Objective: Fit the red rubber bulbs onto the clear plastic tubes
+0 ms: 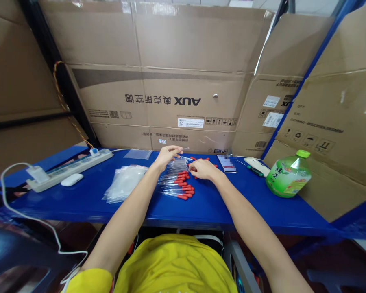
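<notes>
My left hand (pixel 168 156) is closed in a pinch, and a thin clear tube (pixel 186 148) sticks out to the right from its fingertips. Beside it my right hand (pixel 202 168) has its fingers curled down at the pile; what they grip, if anything, is hidden. Between and below my hands lie several clear droppers with red rubber bulbs (pixel 183 184), bulbs to the right and thin tips to the left. A few more red bulbs (pixel 206 159) show behind my right hand. Clear plastic bags (pixel 125 183) are stacked left of the droppers.
Left on the blue table (pixel 94 205) are a power strip (pixel 71 169) with cables and a white case (pixel 72 179). A flat clear bag (pixel 138 154) lies at the back. To the right are a phone (pixel 227 163), a green-handled screwdriver (pixel 255 169) and a green bottle (pixel 288 176). Cardboard (pixel 161 81) walls the back.
</notes>
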